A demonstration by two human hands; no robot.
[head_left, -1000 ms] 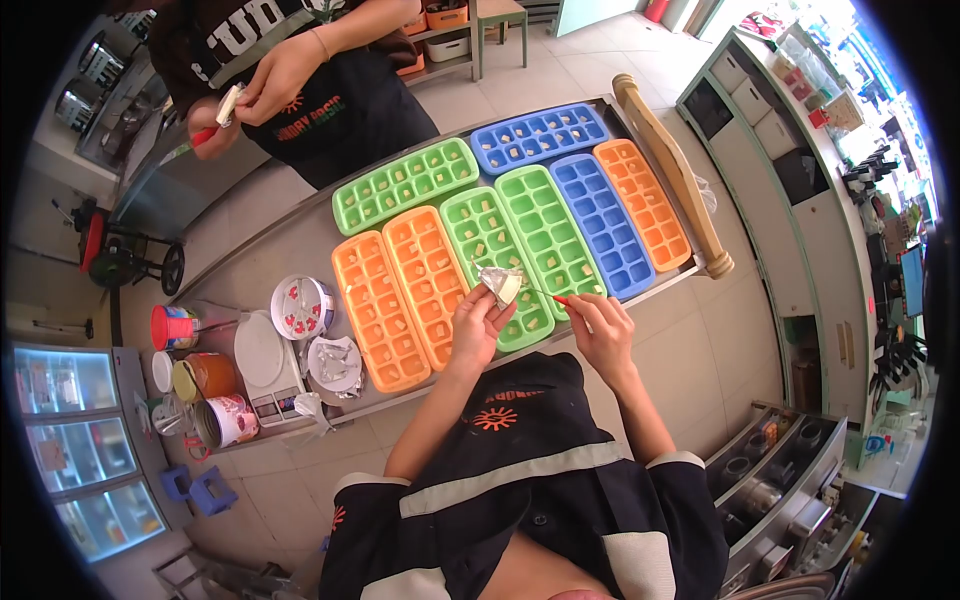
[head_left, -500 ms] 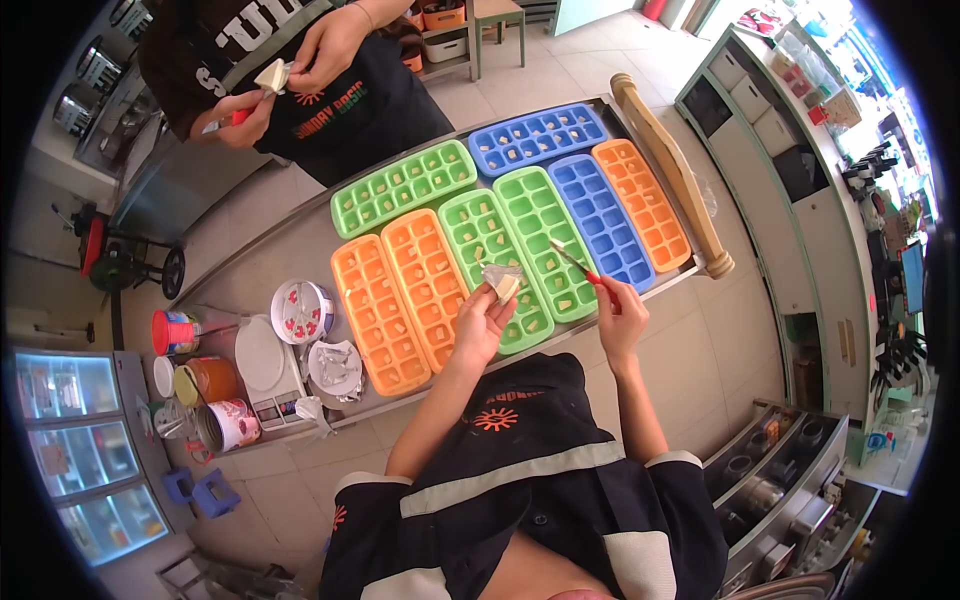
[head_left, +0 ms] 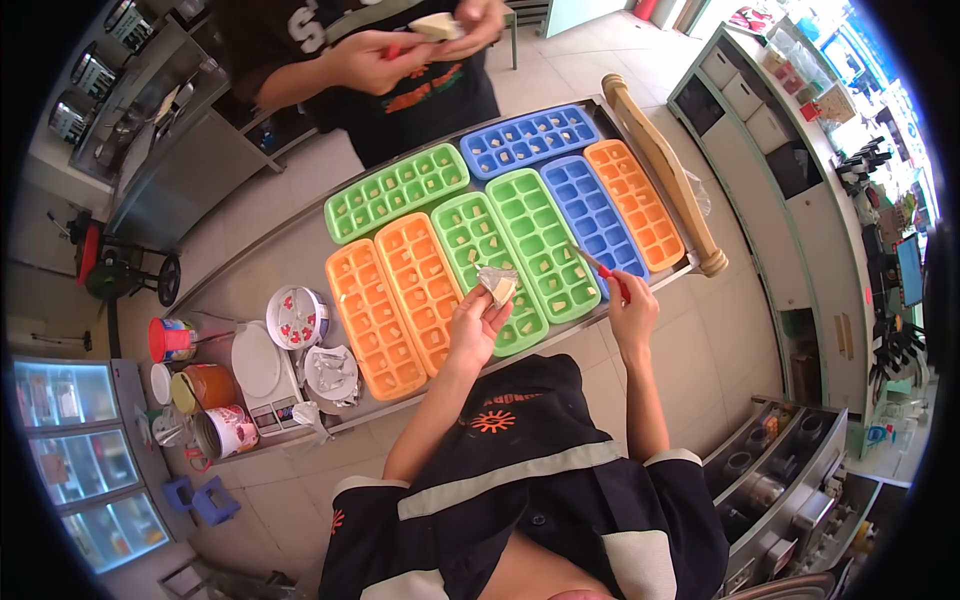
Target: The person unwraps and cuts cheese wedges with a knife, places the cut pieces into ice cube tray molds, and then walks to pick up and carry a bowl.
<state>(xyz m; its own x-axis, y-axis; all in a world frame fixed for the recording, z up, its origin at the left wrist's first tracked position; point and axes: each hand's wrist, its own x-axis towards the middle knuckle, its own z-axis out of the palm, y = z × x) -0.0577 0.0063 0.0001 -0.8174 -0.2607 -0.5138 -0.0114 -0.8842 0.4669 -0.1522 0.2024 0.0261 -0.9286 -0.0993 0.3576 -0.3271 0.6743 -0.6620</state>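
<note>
My left hand grips a pale cheese wedge in peeled-back silver foil, above the left of two upright green ice cube trays. In my right hand is a small knife with a red handle. Its blade points up and left over the second green tray and the edge of the blue tray beside it. Small pale pieces lie in many cells of the green trays. Several of the second green tray's upper cells show no piece.
Two orange trays with pieces lie to the left; another orange tray is at right. A bowl of foil scraps, a white scale and cans fill the left end. Across the table, a person holds a pale wedge.
My right hand has moved slightly right and down, taking the knife away from the second green tray's middle. The person opposite has shifted right with the wedge. My left hand barely moved.
</note>
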